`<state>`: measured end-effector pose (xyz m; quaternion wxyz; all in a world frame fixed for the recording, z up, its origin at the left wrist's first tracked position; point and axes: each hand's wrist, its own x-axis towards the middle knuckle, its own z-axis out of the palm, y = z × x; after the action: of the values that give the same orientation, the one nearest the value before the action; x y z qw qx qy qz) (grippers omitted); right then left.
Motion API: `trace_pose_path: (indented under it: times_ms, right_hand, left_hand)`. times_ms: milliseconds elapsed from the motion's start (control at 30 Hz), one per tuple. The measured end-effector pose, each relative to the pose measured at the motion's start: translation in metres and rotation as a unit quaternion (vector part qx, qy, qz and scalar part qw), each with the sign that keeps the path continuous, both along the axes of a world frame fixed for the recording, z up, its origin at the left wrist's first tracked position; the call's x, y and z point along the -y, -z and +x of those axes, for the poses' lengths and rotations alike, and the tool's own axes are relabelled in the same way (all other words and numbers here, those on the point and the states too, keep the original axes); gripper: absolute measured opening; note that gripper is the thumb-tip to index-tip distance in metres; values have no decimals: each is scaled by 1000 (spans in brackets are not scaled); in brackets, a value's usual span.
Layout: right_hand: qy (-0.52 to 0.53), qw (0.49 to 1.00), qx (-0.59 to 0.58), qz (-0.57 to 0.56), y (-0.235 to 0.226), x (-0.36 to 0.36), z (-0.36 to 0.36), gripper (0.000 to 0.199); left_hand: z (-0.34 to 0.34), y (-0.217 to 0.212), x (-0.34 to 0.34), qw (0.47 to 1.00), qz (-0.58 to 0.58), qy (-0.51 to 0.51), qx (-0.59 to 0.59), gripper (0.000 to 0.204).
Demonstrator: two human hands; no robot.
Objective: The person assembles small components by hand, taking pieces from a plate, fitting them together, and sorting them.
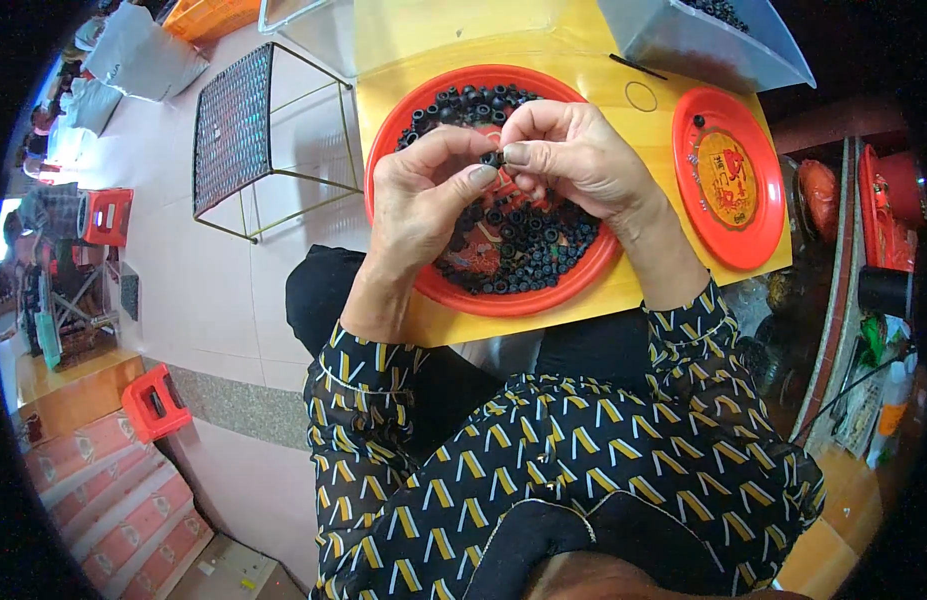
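A small black ring-like part [492, 159] is pinched between my two hands, above a round red tray [595, 262]. My left hand [423, 190] grips it between thumb and forefinger. From the other side, the thumb and fingers of my right hand [578, 155] close on the same spot; whether they hold a second piece is too small to tell. Many loose black parts [543, 235] lie in the tray below, some round with holes, others smaller and clustered toward the near right. My hands hide the tray's middle.
The tray rests on a yellow table [653, 160]. On its right stands a second red tray [758, 235] with one black part [698, 121] in it. A translucent bin [673, 45] of dark pieces is at the far right. A black woven stool [233, 125] stands to the left.
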<state>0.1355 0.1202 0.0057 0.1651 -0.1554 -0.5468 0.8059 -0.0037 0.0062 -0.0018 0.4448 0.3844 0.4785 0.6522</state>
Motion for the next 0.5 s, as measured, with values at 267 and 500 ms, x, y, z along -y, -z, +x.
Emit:
trace_pose_path:
  times_ms: [267, 500]
  right_hand:
    - [-102, 987, -4, -126, -2, 7, 0, 20]
    - [-137, 980, -55, -136, 8, 3, -4, 18]
  left_hand:
    - [-8, 4, -2, 954, 164, 5, -251, 18]
    - [-9, -6, -3, 952, 154, 21, -264, 19]
